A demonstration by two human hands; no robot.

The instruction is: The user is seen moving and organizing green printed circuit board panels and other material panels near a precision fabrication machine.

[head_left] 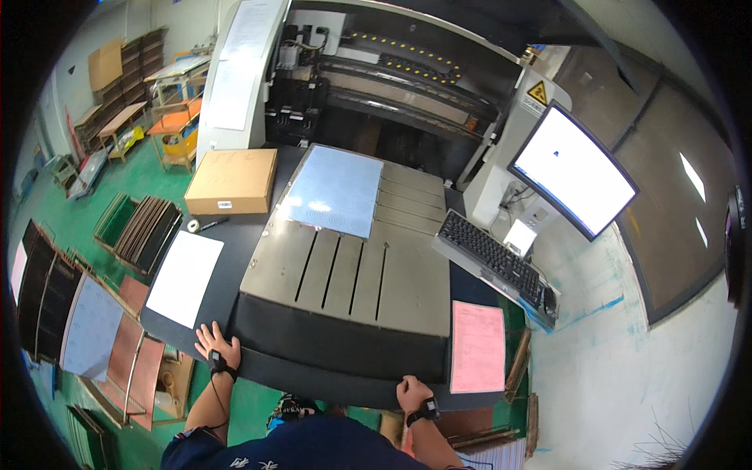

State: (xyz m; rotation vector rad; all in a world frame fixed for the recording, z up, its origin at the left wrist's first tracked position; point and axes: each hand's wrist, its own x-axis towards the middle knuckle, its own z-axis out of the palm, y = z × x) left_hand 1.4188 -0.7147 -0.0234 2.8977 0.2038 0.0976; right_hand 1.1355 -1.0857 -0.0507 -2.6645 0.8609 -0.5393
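Observation:
My left hand [217, 345] lies on the front left edge of the dark machine table [337, 364], its fingers spread flat and holding nothing. Just beyond its fingertips is a white sheet of paper [185, 278]. My right hand [412, 394] rests at the table's front edge with its fingers curled in, and I see nothing in it. To its right lies a pink sheet [479, 346]. Between and beyond the hands stands the slotted metal bed [352, 282]. A light blue panel [335, 190] lies flat on the bed's far left part. Both wrists wear black bands.
A cardboard box [231, 181] sits at the table's far left, with a roll of tape [193, 225] and a black pen nearby. On the right are a keyboard [489, 254], a mouse [549, 300] and a lit monitor [574, 170]. Racks of panels [139, 232] stand on the green floor at left.

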